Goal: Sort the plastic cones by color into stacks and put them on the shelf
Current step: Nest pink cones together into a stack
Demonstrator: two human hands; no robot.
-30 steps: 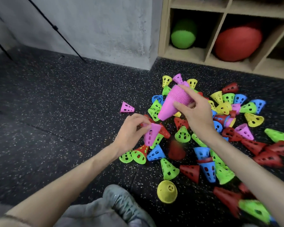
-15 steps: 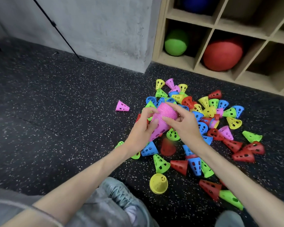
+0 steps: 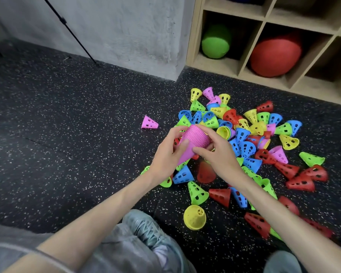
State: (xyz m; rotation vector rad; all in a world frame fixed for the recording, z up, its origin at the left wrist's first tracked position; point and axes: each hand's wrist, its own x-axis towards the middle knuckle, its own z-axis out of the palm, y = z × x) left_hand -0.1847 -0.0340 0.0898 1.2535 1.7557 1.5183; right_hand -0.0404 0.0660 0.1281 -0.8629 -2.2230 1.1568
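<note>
— What is the person wearing?
— Both forearms are bare down to the left hand (image 3: 166, 156) and right hand (image 3: 219, 154); a grey short sleeve (image 3: 12, 255) shows at the left arm.
— And below?
— Grey trousers (image 3: 126, 251), a grey-teal laced sneaker (image 3: 146, 231) with a pale sole, and a grey-clad knee (image 3: 280, 263) at right.

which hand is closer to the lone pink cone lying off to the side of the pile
Left. The left hand holds the pink stack on the side facing the lone pink cone; the right hand holds the stack's far side.
</note>
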